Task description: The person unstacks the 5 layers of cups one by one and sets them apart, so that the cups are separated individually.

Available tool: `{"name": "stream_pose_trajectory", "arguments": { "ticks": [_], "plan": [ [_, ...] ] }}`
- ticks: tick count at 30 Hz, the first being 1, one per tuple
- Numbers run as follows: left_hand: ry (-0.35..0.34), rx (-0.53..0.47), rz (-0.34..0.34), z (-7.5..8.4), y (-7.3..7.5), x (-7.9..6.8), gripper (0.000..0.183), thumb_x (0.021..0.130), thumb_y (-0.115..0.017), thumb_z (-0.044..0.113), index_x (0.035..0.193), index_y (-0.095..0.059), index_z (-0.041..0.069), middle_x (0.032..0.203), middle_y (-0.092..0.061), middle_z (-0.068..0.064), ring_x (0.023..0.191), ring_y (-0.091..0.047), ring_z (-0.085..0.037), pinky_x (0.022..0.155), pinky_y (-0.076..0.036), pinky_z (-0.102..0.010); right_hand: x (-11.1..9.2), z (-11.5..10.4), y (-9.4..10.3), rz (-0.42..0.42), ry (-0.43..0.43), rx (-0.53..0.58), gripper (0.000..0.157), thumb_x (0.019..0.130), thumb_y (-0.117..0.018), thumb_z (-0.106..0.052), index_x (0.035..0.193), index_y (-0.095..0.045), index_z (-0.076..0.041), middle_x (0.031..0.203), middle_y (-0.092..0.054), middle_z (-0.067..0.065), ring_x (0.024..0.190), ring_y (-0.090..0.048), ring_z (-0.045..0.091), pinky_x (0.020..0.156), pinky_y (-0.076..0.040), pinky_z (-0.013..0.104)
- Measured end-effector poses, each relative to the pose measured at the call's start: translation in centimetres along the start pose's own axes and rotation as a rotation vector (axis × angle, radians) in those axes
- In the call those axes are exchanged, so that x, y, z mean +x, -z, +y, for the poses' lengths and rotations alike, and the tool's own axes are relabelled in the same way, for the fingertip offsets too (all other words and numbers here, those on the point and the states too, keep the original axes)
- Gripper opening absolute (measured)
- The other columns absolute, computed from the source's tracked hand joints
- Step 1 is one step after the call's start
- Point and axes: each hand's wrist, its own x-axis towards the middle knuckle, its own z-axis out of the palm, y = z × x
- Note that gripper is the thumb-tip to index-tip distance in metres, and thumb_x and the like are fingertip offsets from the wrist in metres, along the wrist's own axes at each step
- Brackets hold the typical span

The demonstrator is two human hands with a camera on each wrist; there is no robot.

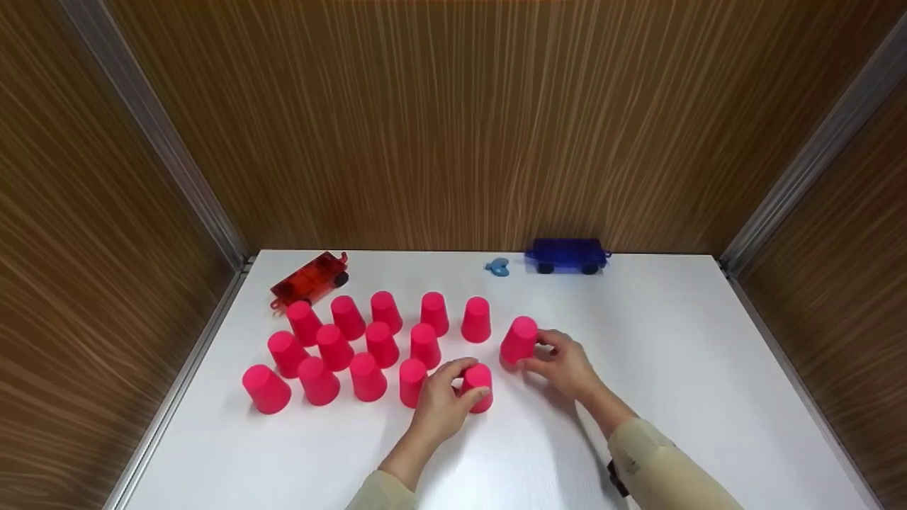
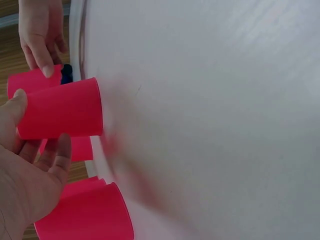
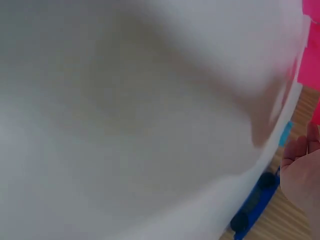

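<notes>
Pink cups, all upside down, stand in rows on the white table (image 1: 227, 453). At the front right of the rows, my left hand (image 1: 441, 405) grips one pink cup (image 1: 477, 386) between thumb and fingers. Its thumb and fingertips show around that cup (image 2: 62, 110) in the left wrist view. Farther right, my right hand (image 1: 565, 363) pinches another pink cup (image 1: 519, 340), slightly tilted, from its right side. I cannot tell whether either held cup touches the table. The right wrist view catches my right hand (image 3: 302, 175) only at its edge, its cup mostly cut off.
A red toy car (image 1: 310, 278) lies behind the cups at the back left. Along the back wall stand a small blue piece (image 1: 499, 267) and a dark blue toy car (image 1: 567, 255). Wood-patterned panels (image 1: 453, 127) enclose the table's back and sides.
</notes>
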Motion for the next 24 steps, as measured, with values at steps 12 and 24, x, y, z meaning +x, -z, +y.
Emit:
{"name": "stream_pose_trajectory", "arguments": {
  "ticks": [12,24],
  "plan": [
    [0.011,-0.003,-0.013,0.2,-0.1,-0.3,0.054,0.093,-0.085,0.031,0.143,-0.065,0.028,0.132,-0.066,0.009,0.121,-0.064,-0.017,0.096,-0.059,-0.029,-0.3,0.0,-3.1,-0.019,-0.066,0.043,0.060,0.085,-0.092,-0.023,0.141,-0.070,-0.018,0.132,-0.068,0.002,0.129,-0.062,0.026,0.110,-0.052,0.042],
    [0.011,0.013,-0.022,0.1,0.1,0.1,0.054,0.092,-0.085,0.031,0.142,-0.065,0.027,0.133,-0.067,0.007,0.123,-0.064,-0.019,0.096,-0.059,-0.031,-0.2,-0.2,-3.9,-0.038,-0.085,0.015,0.070,0.086,-0.092,-0.021,0.150,-0.063,-0.017,0.144,-0.061,0.006,0.140,-0.054,0.030,0.115,-0.046,0.043]
  ]
}}
